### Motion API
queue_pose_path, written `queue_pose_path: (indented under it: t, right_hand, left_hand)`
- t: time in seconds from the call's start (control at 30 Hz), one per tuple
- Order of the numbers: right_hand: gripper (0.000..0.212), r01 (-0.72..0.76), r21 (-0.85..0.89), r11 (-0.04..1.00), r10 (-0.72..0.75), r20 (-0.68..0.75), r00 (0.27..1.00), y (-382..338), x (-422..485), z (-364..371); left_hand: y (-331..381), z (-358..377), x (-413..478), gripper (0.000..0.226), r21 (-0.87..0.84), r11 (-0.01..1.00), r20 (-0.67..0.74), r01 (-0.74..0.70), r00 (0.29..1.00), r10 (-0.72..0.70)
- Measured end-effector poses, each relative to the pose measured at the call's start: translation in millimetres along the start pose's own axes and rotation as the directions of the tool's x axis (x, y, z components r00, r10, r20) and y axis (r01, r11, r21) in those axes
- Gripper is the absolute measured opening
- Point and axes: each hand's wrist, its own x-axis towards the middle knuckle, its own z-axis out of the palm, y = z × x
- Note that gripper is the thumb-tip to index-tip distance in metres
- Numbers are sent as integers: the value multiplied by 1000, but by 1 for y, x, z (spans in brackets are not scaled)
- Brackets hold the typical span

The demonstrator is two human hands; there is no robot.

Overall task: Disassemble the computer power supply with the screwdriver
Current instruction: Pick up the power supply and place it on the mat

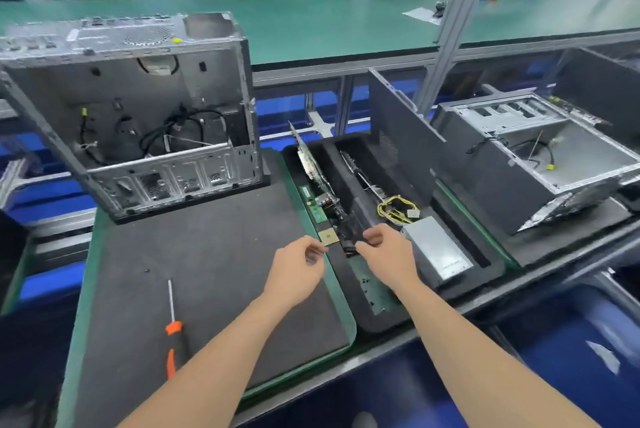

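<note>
The silver power supply (438, 249) lies in the black foam tray (381, 318) at the right, its yellow cables (396, 209) bundled behind it. An orange and black screwdriver (171, 327) lies loose on the black mat (207, 254), apart from both hands. My right hand (389, 256) pinches a black part (349, 245) at the tray's left slot, just left of the power supply. My left hand (296, 273) hovers over the mat's right edge with curled fingers, thumb and forefinger close together near a square gold chip (328, 237). Whether it holds anything is unclear.
An open, emptied computer case (138, 123) stands at the back of the mat. A circuit board (311, 164) stands on edge in the tray. A dark side panel (405, 137) and a second open case (540, 157) lie to the right. A small screw (147, 270) sits on the mat.
</note>
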Motion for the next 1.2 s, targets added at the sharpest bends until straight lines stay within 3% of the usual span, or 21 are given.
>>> queue_pose_path:
  t: [0.17,0.27,0.33,0.5,0.7,0.83,1.0,1.1,1.2]
  right_hand:
    - [60,-125,-314,941,93,-113,989,68,50,-63]
    - [95,-165,-480,862,165,-43,985,98,67,-82]
    - [106,-153,-487,860,188,24,982,112,74,-86]
    - [102,-103,-504,858,170,89,981,125,81,-81]
    - [89,-51,-577,815,112,71,991,119,84,-87]
    - [93,-70,-494,867,69,-20,997,107,77,-104]
    - [94,-44,-343,938,12,-95,995,64,76,-153]
    - [96,-67,-141,988,56,-82,995,41,71,-185]
    - [84,-70,188,980,77,-32,997,24,61,-200]
  left_hand:
    - [55,82,49,27,-99,995,169,26,986,-9]
    - [79,123,70,38,-188,967,278,170,954,-113]
    - [90,145,79,43,-234,939,348,254,923,-163]
    - [107,175,85,52,-318,875,369,365,898,-240]
    - [110,180,78,59,-465,776,370,426,890,-266]
    - [109,178,70,68,-549,715,375,434,892,-253]
    - [103,183,63,47,-618,677,335,399,913,-232]
    - [104,176,61,48,-675,634,261,378,926,-274]
    - [105,153,51,68,-802,472,287,365,929,-232]
